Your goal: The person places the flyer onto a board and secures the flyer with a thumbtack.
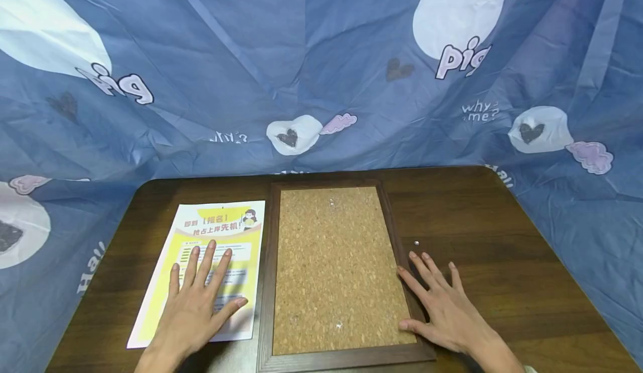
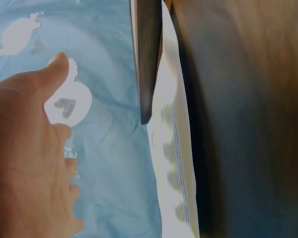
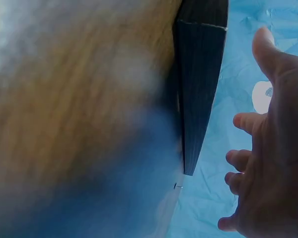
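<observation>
A cork board (image 1: 341,261) with a dark wood frame lies at the middle of the table. To its left is a yellow and white printed poster (image 1: 236,297). My left hand (image 1: 188,311) is over the poster with its fingers spread and straight; the left wrist view shows a gap between this hand (image 2: 30,144) and the paper (image 2: 169,148). Fingers apart, my right hand (image 1: 447,309) hovers over the board's lower right edge. It holds nothing, and in the right wrist view the frame's dark side (image 3: 201,84) stands beside that hand (image 3: 275,148).
Small clear shiny bits sit on the cork, one near the top (image 1: 331,202) and one near the bottom (image 1: 339,324). A tiny shiny pin (image 1: 416,243) lies right of the frame on the brown table (image 1: 482,222). Blue printed cloth (image 1: 351,82) hangs behind the table.
</observation>
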Demonstrator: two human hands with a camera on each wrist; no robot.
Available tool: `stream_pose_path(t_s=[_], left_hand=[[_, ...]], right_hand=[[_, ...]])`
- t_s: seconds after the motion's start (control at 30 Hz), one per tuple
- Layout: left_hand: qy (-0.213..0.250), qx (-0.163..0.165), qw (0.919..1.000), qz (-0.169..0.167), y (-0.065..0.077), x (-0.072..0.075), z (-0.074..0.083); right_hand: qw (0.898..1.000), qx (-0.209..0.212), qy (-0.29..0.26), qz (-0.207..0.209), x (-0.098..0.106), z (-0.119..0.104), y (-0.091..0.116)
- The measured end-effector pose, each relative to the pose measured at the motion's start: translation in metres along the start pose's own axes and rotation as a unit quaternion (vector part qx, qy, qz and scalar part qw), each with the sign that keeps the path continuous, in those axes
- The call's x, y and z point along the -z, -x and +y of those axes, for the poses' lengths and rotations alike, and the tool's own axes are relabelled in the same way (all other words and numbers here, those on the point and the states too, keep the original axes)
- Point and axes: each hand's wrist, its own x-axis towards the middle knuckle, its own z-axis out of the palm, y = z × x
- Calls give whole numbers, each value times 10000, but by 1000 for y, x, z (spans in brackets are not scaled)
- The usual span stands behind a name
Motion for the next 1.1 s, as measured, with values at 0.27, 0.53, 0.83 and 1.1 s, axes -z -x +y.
stream_pose_path(t_s=[0.27, 0.53, 0.83, 1.1], left_hand=[[140, 531, 9984, -157, 2, 4, -22], [376, 1321, 9870, -836, 5, 13, -48], [550, 2215, 9581, -1728, 8, 19, -76], [1053, 2805, 9246, -2354, 14, 18, -95]], right_hand=[[9991, -133, -189, -342, 0, -3, 9], [9991, 97, -271, -314, -2, -6, 15], [9986, 139, -353, -382, -6, -6, 17], [9978, 87, -434, -487, -5, -6, 18]])
